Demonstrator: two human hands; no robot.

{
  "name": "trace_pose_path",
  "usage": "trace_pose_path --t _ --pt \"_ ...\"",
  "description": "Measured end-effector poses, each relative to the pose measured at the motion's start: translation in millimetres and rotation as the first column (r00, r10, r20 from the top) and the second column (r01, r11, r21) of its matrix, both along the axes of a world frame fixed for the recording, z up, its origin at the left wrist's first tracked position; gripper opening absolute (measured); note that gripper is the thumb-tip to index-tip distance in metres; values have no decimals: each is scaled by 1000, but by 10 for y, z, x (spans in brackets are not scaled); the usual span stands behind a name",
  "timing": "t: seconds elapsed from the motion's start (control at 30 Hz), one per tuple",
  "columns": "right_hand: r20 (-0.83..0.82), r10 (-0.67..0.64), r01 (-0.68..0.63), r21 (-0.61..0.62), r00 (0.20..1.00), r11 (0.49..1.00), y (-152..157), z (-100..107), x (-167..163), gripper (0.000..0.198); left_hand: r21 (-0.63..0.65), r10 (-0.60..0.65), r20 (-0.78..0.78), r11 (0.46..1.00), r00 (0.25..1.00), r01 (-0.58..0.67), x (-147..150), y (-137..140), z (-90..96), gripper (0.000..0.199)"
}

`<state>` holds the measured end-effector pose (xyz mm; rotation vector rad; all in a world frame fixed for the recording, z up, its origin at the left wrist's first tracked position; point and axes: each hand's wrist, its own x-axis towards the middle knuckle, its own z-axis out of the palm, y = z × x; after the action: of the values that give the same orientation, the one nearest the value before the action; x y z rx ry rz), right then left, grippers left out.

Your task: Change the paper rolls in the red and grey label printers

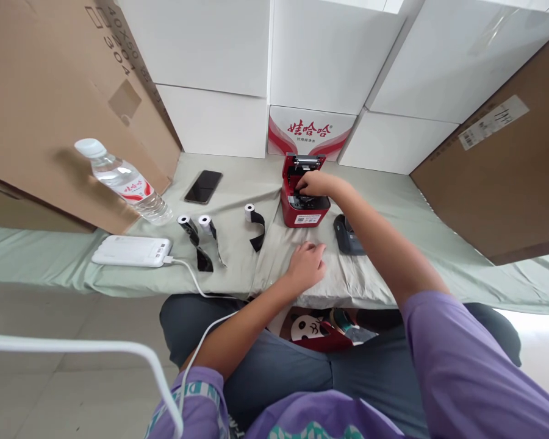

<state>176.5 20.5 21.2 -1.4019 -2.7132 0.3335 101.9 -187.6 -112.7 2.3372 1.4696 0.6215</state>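
A small red printer [305,214] with its lid tipped up stands on the cloth, a white label on its front. My right hand [317,183] reaches into its compartment with bent, closed fingers; the fingertips and whatever they grip are hidden inside. In front of the printer, my left hand [305,266] rests on the cloth, fingers loosely stretched, holding nothing. To the left stands a small paper roll [249,211] with a black strip trailing from it. Two similar rolls, a left one [183,220] and a right one [205,222], stand farther left, also with dark strips.
A dark handheld device [348,236] lies under my right forearm. Leftward are a phone [204,186], a water bottle [130,183] and a white power bank [132,251] with a cable. White boxes [213,119] line the back; cardboard boxes flank the cloth-covered surface [229,277].
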Motion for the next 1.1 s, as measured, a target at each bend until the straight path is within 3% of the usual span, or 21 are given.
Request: trace_pose_path --t 0.07,0.17,0.27,0.37,0.5,0.67,0.8,1.1 --pt "-103 36 -34 26 994 999 -68 166 23 29 -3 -7 3 1000 1000 7 1 4 -6 44" --pt "-267 29 39 248 963 968 -69 361 -11 41 2 -15 11 1000 1000 15 5 13 -21 43" --pt "-220 -60 134 337 974 932 -2 387 -76 41 11 -2 17 1000 1000 2 8 15 -31 43" --pt "-138 -100 140 323 985 936 -56 308 -80 39 2 0 12 1000 1000 0 9 15 -33 43" --pt "-139 -77 119 327 987 938 -378 202 42 40 0 -16 2 1000 1000 16 3 15 -36 45" --pt "-170 -7 42 203 985 978 -677 54 234 39 21 -12 -7 1000 1000 12 1 12 -48 45" --pt "-219 -57 88 133 974 987 -731 -32 286 42 15 -6 -14 1000 1000 6 2 5 -29 46" --pt "-198 -130 158 134 972 978 -759 -2 217 50 4 -7 -28 1000 1000 8 2 2 7 45"
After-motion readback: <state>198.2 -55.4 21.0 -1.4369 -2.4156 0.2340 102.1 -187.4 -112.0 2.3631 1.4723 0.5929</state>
